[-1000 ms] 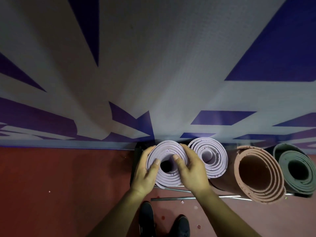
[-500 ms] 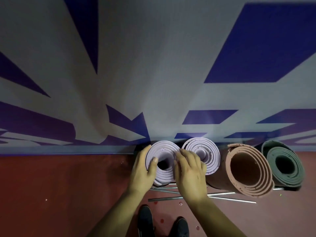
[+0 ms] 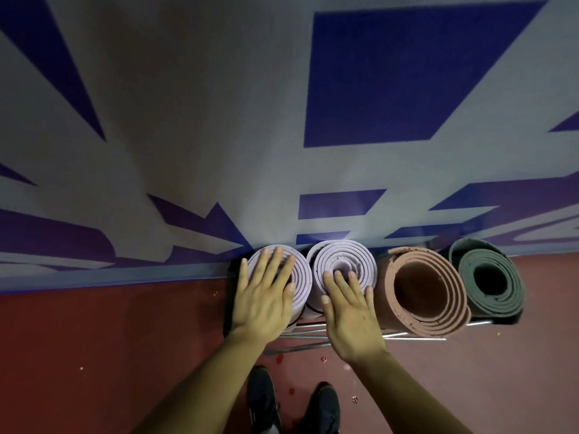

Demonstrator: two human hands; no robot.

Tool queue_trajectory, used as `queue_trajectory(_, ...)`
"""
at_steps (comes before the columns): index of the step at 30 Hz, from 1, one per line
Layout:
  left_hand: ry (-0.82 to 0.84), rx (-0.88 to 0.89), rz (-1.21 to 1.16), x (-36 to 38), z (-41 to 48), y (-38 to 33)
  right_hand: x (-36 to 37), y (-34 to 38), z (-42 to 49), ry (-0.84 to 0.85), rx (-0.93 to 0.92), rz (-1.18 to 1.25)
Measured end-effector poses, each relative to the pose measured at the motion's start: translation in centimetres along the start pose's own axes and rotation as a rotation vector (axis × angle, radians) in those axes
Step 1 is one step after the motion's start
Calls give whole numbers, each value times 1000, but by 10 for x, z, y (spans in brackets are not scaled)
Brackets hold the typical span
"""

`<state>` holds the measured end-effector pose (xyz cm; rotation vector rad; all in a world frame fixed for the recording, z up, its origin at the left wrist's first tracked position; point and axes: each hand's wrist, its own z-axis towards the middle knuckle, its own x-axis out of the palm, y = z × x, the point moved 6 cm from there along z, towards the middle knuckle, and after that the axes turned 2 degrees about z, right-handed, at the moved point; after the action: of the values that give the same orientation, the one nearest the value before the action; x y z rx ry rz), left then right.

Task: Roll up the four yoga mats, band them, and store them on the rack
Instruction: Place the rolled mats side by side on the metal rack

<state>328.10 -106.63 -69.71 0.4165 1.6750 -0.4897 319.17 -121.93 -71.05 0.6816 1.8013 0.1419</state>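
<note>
Lower centre of frame: four rolled mats lie side by side on a thin metal-rod rack [image 3: 300, 346], ends toward the camera, backs against the grey wall with blue shapes [image 3: 219, 120].

- Left hand [image 3: 261, 300]: fingers straight and spread, pressed flat on the end of the leftmost lilac foam mat [image 3: 303, 277].
- Right hand [image 3: 349, 314]: also flat, fingertips on the spiral end of the second lilac foam mat [image 3: 344, 261], which is touching the first.
- Right of these: loosely rolled terracotta mat [image 3: 454, 292], then dark green mat [image 3: 510, 292].
- Dark red floor [image 3: 94, 355]; black shoes [image 3: 261, 399] at bottom centre.
</note>
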Motion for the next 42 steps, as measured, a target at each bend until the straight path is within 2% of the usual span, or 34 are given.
queue_trajectory(13,27,-15,24,-2,13,-3,-7,1,9,10,-34,14)
queue_trajectory(15,-2,15,-1,-8,11,-5,-19,3,6,-53,-57,28)
queue_trajectory(18,-46,79,-41,-9,13,-13,-37,-6,9,-259,-94,49)
queue_trajectory(24,-21,85,-18,3,19,-24,-14,-16,35,-58,-80,-99)
queue_trajectory(29,-23,79,29,4,22,-18,-6,-18,24,-45,-61,-123)
queue_trajectory(33,-16,88,43,7,20,-25,-9,-17,13,-99,-80,-118)
queue_trajectory(42,-39,82,53,12,27,-21,-5,-19,28,-32,-69,-105)
